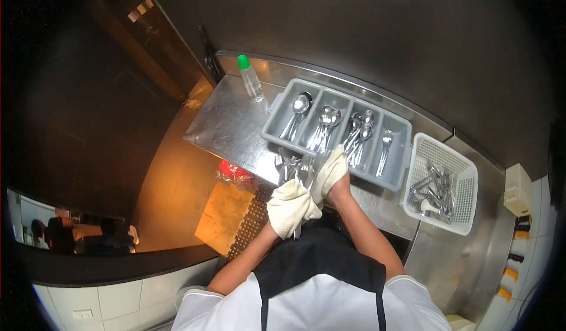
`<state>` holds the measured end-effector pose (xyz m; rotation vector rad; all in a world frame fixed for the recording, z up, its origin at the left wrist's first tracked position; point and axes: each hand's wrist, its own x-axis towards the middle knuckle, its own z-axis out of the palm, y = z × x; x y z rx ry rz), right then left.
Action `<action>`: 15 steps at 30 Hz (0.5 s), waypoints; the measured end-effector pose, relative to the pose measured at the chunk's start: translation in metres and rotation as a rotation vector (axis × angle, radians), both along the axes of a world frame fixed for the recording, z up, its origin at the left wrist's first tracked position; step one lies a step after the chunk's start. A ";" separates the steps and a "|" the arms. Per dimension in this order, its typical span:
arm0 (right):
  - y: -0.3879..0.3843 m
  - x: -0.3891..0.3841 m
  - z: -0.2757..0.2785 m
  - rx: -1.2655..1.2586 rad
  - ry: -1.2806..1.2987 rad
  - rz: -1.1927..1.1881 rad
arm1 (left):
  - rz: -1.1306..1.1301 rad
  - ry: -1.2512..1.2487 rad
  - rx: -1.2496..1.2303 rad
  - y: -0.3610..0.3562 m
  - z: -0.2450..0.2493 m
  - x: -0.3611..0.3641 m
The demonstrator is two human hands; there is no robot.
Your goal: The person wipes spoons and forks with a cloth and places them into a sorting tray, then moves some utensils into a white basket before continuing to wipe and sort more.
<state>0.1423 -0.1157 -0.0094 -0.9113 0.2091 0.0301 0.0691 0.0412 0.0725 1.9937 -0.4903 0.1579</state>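
My left hand (273, 228), its fingers hidden under a white cloth (290, 204), is closed around a bunch of forks (289, 167). The fork heads fan out above the cloth and a handle sticks out below. Close on the right, my right hand (337, 190) grips more white cloth (331, 169) beside the bunch, its fingers covered. Just beyond both hands is a grey cutlery tray (271, 137) with several compartments. Spoons (302, 104) lie in the left compartment, more spoons in the middle ones, and a few forks (386, 148) in the right one.
A white perforated basket (469, 198) of mixed cutlery stands right of the tray. At the steel counter's (221, 124) back left is a clear bottle (252, 83) with a green cap. Below the counter's front edge lie a red item (234, 170) and a cardboard-coloured box (224, 213).
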 end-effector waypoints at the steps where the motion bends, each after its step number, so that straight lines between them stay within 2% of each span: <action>1: 0.011 -0.001 -0.007 -0.132 -0.027 0.104 | -0.002 0.167 -0.164 0.004 0.007 -0.002; 3: 0.032 -0.018 0.000 -0.356 -0.075 0.272 | -0.023 0.568 -0.567 0.018 -0.045 0.004; 4: 0.039 -0.025 0.013 -0.449 -0.087 0.341 | 0.002 0.604 -0.580 0.023 -0.044 0.006; 6: 0.049 -0.012 0.029 -0.283 -0.032 0.247 | 0.055 0.676 -0.609 0.031 -0.042 0.009; 7: 0.053 -0.004 0.034 -0.199 -0.001 0.200 | 0.088 0.635 -0.583 0.037 -0.059 0.011; 8: 0.046 0.008 0.037 0.301 -0.172 0.376 | 0.120 0.594 -0.555 0.041 -0.068 0.013; 10: 0.052 0.011 0.039 0.097 0.017 0.234 | 0.202 0.442 -0.492 0.038 -0.018 0.014; 12: 0.074 -0.002 0.048 -0.372 -0.076 0.207 | 0.253 0.354 -0.437 0.043 -0.009 0.021; 13: 0.083 -0.005 0.057 -0.260 -0.025 0.182 | 0.267 0.345 -0.413 0.050 -0.026 0.028; 14: 0.082 0.004 0.054 -0.265 0.038 0.226 | 0.282 0.338 -0.387 0.056 -0.035 0.031; 15: 0.078 0.020 0.049 -0.266 0.105 0.271 | 0.312 0.579 -0.641 0.054 -0.002 0.027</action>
